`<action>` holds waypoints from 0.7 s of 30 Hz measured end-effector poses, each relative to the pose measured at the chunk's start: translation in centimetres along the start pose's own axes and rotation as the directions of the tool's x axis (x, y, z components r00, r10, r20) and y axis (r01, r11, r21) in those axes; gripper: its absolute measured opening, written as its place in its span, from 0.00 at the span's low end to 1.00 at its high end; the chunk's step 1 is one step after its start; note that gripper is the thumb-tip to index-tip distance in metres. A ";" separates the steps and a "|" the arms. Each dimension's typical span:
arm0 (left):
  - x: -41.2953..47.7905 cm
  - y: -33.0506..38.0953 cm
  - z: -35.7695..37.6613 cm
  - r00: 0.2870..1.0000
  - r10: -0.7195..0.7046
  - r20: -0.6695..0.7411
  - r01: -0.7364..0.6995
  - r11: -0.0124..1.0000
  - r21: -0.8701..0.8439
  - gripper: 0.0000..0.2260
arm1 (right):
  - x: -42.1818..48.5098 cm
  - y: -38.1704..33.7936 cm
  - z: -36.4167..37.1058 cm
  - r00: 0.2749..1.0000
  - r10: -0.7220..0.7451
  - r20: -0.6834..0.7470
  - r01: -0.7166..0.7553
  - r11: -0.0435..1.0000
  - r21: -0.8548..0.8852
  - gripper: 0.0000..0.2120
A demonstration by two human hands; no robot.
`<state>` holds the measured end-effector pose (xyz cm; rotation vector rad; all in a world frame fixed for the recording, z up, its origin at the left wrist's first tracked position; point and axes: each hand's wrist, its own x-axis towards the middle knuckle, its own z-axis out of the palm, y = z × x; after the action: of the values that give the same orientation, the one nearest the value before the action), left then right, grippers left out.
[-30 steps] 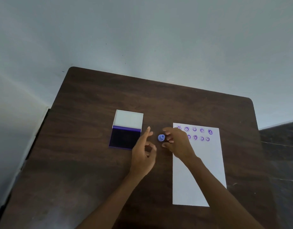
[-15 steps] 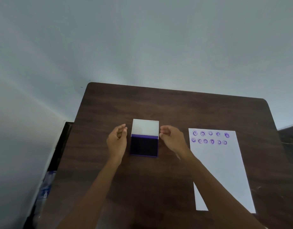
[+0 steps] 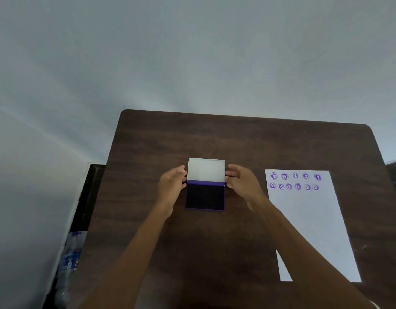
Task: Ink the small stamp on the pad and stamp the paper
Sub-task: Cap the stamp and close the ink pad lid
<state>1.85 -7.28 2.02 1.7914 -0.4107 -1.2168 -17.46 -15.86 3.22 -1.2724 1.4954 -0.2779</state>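
Observation:
An ink pad (image 3: 204,197) with a dark purple surface lies open at the table's middle, its white lid (image 3: 206,169) raised at the far side. My left hand (image 3: 171,188) touches the lid's left edge and my right hand (image 3: 242,184) touches its right edge, fingers curled around the sides. A white paper (image 3: 308,219) lies to the right, with two rows of several purple smiley prints (image 3: 295,181) near its far end. The small stamp is not visible; my right forearm covers part of the paper's near left corner.
The dark wooden table (image 3: 214,134) stands against a pale wall. A plastic bottle (image 3: 70,253) sits on the floor past the table's left edge. Bare wood lies beyond the pad and between pad and paper.
Both hands left the small blue stamp beside the paper, moved left to the ink pad and closed in on the lid's two sides. The camera view shifted left.

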 end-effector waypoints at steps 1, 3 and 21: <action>-0.2 0.2 0.0 1.000 0.005 0.010 -0.005 1.000 -0.004 0.16 | -0.1 -0.1 -0.1 1.000 -0.002 -0.003 0.002 1.000 0.004 0.24; -0.6 0.4 -0.2 1.000 0.013 0.021 -0.012 1.000 -0.016 0.16 | -0.5 -0.3 -0.2 1.000 -0.024 0.014 0.024 1.000 0.019 0.22; -6.4 -5.7 -2.5 0.950 0.289 0.116 -0.311 0.871 0.379 0.16 | -7.8 5.8 1.4 0.956 -0.294 0.015 0.281 0.894 -0.350 0.19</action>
<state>-0.10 1.41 1.19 1.9362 -0.9905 -1.0115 -20.88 -6.63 2.85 -1.7896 1.4258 -0.2354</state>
